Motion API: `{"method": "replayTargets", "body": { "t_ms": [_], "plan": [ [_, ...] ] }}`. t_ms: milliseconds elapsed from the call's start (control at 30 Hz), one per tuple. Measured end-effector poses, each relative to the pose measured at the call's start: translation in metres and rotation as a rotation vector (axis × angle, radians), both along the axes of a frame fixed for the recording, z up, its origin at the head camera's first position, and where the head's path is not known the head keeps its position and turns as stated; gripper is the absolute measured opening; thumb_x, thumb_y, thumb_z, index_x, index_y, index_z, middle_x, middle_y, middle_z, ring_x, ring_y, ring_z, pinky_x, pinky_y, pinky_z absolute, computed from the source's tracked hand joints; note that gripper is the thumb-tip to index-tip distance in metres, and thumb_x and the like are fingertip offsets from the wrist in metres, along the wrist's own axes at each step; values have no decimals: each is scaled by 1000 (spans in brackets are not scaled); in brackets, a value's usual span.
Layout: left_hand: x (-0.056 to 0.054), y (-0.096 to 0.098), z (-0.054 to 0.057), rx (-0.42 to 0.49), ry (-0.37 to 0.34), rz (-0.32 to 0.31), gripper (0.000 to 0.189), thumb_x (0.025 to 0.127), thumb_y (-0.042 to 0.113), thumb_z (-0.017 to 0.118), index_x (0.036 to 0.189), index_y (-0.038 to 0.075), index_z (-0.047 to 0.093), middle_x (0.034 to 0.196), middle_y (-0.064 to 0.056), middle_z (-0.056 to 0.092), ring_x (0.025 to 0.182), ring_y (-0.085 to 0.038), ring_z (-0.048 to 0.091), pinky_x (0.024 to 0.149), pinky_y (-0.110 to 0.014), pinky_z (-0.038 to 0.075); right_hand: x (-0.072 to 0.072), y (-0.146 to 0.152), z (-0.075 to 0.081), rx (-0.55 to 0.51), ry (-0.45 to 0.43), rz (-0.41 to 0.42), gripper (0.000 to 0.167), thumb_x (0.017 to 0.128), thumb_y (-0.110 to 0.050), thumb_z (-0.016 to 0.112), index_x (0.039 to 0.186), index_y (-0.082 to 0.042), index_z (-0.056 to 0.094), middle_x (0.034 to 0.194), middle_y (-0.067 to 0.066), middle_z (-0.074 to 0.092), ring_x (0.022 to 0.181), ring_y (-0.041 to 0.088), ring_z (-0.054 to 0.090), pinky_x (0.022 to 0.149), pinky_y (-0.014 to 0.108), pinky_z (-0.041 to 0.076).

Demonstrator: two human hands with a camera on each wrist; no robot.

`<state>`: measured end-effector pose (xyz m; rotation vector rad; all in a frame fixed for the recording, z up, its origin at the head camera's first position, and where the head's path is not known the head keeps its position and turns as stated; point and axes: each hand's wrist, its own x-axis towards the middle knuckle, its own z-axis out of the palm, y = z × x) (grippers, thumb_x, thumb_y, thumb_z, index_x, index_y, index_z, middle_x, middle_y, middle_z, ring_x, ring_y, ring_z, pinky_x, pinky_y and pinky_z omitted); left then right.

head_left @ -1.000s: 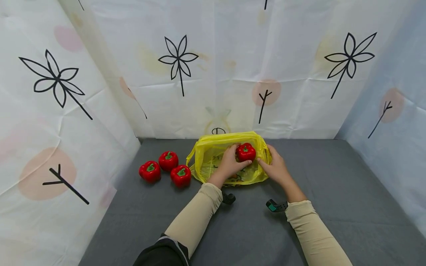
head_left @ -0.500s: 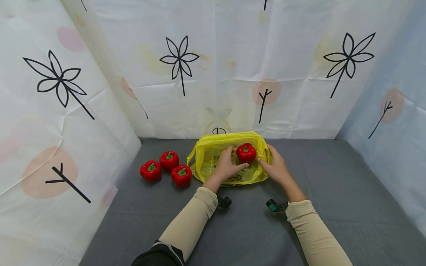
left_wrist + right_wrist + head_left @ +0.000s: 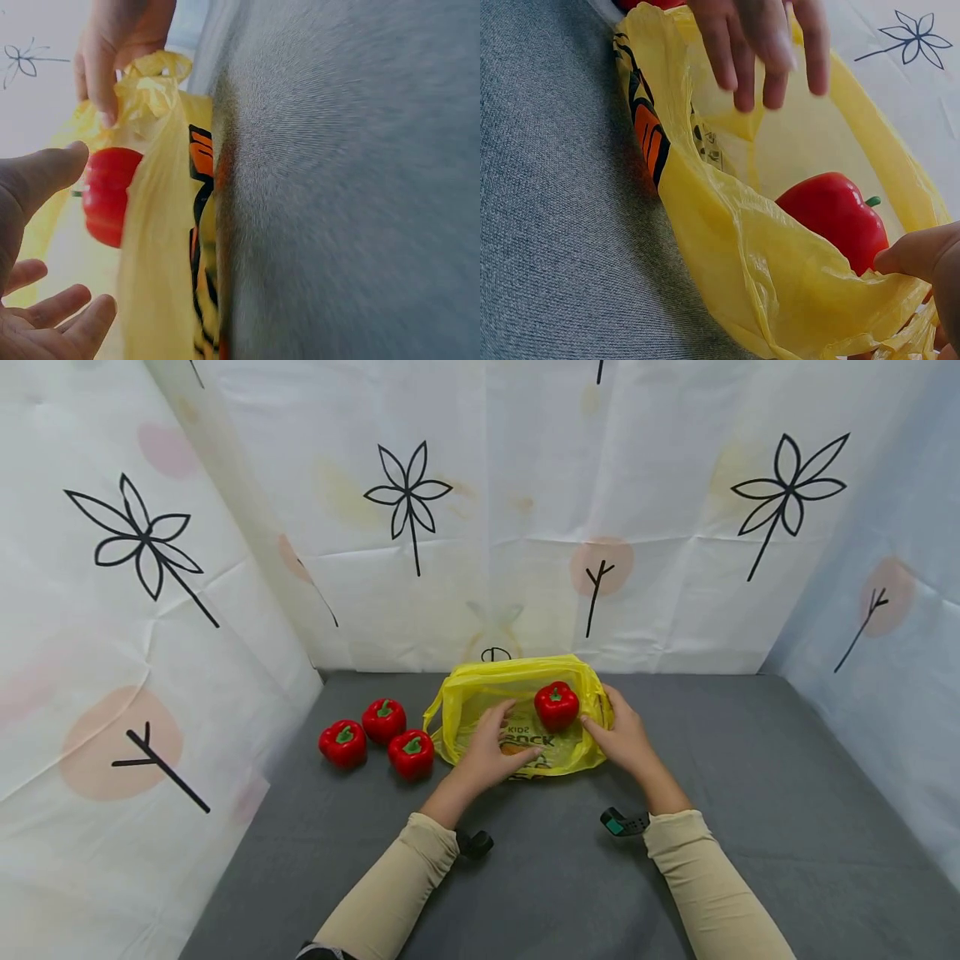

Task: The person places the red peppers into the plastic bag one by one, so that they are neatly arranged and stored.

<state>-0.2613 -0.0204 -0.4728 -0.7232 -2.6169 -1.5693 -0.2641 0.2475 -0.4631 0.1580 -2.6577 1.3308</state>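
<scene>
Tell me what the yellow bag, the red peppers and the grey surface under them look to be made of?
The yellow bag looks like thin, glossy plastic film: it crinkles, and light shows through it. The pepper in the bag has a smooth, even sheen, real or plastic I cannot tell; the three peppers beside the bag look alike. The grey surface seems matte woven fabric; the wrist views show a fine weave.

Pepper point(image 3: 557, 705) inside bag point(image 3: 480, 693); three peppers point(image 3: 377, 737) left of bag on mat point(image 3: 750, 793); backdrop point(image 3: 525, 510) behind.

A makeshift recording booth: flower-printed white sheets point(image 3: 480, 510) wall in a grey cloth-covered tabletop point(image 3: 750, 793).
</scene>
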Motion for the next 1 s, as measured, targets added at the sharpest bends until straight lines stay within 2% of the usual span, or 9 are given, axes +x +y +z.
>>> {"method": "replayTargets", "body": {
  "t_ms": [133, 333, 500, 700, 800, 900, 1000],
  "plan": [
    [14, -13, 8, 14, 30, -3, 87, 91, 30, 87, 162, 12, 39, 150, -20, 50, 140, -43, 50, 114, -57, 50, 0, 0, 1, -9, 3, 3, 71, 104, -19, 66, 163, 0, 32, 160, 30, 44, 138, 48, 52, 109, 64, 49],
    [34, -33, 11, 25, 136, 67, 81, 91, 29, 87, 159, 14, 44, 148, -10, 55, 135, -31, 57, 109, -51, 56, 0, 0, 1, -2, -3, 6, 71, 104, -19, 66, 163, -1, 32, 162, 29, 43, 141, 48, 50, 111, 64, 48],
    [45, -50, 12, 31, 234, 112, 78, 90, 27, 88, 156, 15, 48, 149, -8, 56, 132, -33, 61, 105, -51, 58, 0, 0, 1, -4, 11, 10, 70, 104, -17, 67, 162, 1, 32, 160, 30, 44, 141, 49, 50, 112, 64, 47],
    [52, -71, 13, -5, 390, 168, 73, 89, 24, 89, 151, 13, 53, 141, -8, 59, 123, -29, 64, 102, -50, 60, 1, -1, 0, -11, 15, 10, 70, 104, -16, 66, 162, 2, 32, 161, 30, 43, 142, 49, 49, 113, 64, 46],
    [53, -81, 13, 2, 460, 181, 71, 87, 21, 90, 149, 10, 55, 138, -11, 61, 120, -33, 65, 99, -50, 61, 1, -1, -1, -8, 11, 10, 70, 104, -17, 66, 162, 2, 32, 161, 30, 43, 142, 49, 49, 113, 64, 47],
    [52, -90, 14, 6, 514, 205, 71, 86, 18, 91, 147, 7, 57, 135, -15, 63, 119, -36, 65, 98, -51, 61, 1, -1, -1, -4, 12, 8, 70, 104, -17, 66, 162, 2, 33, 160, 30, 44, 141, 49, 50, 112, 65, 47],
    [51, -98, 13, -6, 550, 243, 69, 84, 15, 92, 144, 6, 59, 134, -15, 65, 121, -33, 64, 99, -54, 59, 1, 0, -1, -2, 17, 5, 70, 104, -18, 66, 162, 2, 33, 160, 30, 44, 140, 49, 50, 112, 65, 47]
  ]
}}
